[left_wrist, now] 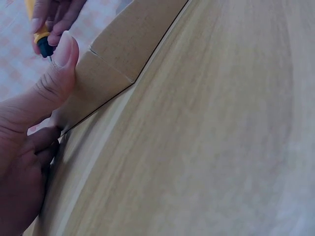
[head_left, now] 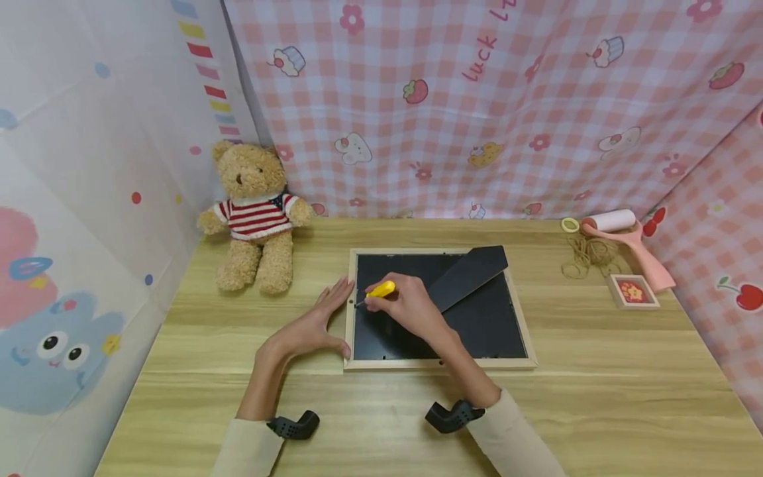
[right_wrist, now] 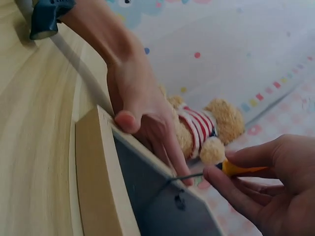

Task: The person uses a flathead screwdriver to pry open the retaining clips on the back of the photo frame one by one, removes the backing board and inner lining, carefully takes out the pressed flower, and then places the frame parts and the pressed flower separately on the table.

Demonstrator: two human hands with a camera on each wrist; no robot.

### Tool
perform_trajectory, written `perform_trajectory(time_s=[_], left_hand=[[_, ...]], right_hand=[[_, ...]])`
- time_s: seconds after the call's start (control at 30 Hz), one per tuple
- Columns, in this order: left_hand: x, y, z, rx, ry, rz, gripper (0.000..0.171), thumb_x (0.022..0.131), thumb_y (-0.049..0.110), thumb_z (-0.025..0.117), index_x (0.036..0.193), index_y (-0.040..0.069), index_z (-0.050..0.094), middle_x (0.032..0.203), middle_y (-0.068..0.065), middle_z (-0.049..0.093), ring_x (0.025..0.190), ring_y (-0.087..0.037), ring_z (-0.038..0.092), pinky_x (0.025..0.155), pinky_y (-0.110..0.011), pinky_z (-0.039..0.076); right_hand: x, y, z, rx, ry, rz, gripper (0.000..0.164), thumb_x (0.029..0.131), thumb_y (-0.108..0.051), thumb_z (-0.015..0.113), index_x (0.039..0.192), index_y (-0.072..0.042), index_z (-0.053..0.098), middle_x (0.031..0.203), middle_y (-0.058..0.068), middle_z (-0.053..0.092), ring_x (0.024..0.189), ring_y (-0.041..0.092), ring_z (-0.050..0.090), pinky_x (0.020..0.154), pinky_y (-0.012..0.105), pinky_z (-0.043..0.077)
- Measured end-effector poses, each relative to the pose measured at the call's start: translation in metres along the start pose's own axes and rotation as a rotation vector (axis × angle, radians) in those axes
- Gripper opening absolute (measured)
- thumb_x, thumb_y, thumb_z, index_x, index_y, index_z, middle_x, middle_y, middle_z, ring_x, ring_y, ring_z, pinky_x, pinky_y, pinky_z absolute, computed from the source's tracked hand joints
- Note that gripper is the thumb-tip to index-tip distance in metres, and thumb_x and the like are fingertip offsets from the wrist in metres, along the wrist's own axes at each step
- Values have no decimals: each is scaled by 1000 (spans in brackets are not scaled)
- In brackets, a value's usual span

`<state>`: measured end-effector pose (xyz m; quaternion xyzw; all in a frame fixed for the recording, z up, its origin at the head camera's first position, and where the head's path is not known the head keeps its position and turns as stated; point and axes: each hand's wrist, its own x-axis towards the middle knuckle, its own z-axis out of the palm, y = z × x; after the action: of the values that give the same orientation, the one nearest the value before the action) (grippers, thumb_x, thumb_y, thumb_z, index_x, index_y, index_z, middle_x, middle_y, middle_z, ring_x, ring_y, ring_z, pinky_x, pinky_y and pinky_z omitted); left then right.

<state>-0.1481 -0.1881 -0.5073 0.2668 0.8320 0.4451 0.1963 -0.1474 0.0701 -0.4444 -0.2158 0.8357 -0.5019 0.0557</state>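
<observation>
A photo frame with a pale wooden rim lies back side up on the table. Its black backing board shows, with a black easel stand slanting to the upper right. The right hand pinches a screwdriver by its yellow handle. In the right wrist view the thin shaft of the screwdriver points at the inner edge of the left rim. The left hand rests along that rim, fingers stretched toward the far side and thumb at the near corner.
A teddy bear in a striped shirt sits at the back left. At the right are a pink lint roller, a coil of twine, a yellow-green ring and a small framed star picture. Patterned curtains border the wooden table.
</observation>
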Motion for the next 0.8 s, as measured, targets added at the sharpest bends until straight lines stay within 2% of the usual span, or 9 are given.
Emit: perform_trajectory(time_s=[0.2, 0.4, 0.57, 0.8], left_hand=[[-1, -3, 1, -8, 9, 15, 140, 75, 54, 97, 178, 16, 11, 186, -16, -2, 171, -42, -7, 137, -63, 0], [0, 1, 0, 9, -2, 0, 137, 77, 39, 99, 178, 12, 11, 185, -17, 0, 171, -41, -5, 138, -62, 0], [1, 3, 1, 8, 6, -7, 135, 78, 29, 100, 178, 11, 11, 185, -16, 0, 172, -39, -4, 138, -62, 0], [0, 3, 1, -18, -1, -30, 134, 79, 29, 100, 178, 14, 10, 186, -12, -2, 172, -39, -8, 138, -60, -1]], right_hand=[[2, 4, -3, 27, -13, 12, 19, 100, -4, 79, 116, 5, 76, 110, 20, 82, 89, 25, 83, 80, 28, 68], [9, -5, 0, -44, -39, 3, 18, 101, -7, 78, 112, 6, 74, 100, 17, 81, 84, 22, 81, 75, 25, 66], [14, -15, 4, -157, -37, -33, 15, 100, -6, 80, 105, 6, 73, 92, 14, 79, 77, 19, 79, 66, 22, 63], [21, -32, 15, -406, -39, -125, 12, 98, -5, 81, 96, 7, 79, 88, 13, 70, 68, 17, 66, 60, 21, 55]])
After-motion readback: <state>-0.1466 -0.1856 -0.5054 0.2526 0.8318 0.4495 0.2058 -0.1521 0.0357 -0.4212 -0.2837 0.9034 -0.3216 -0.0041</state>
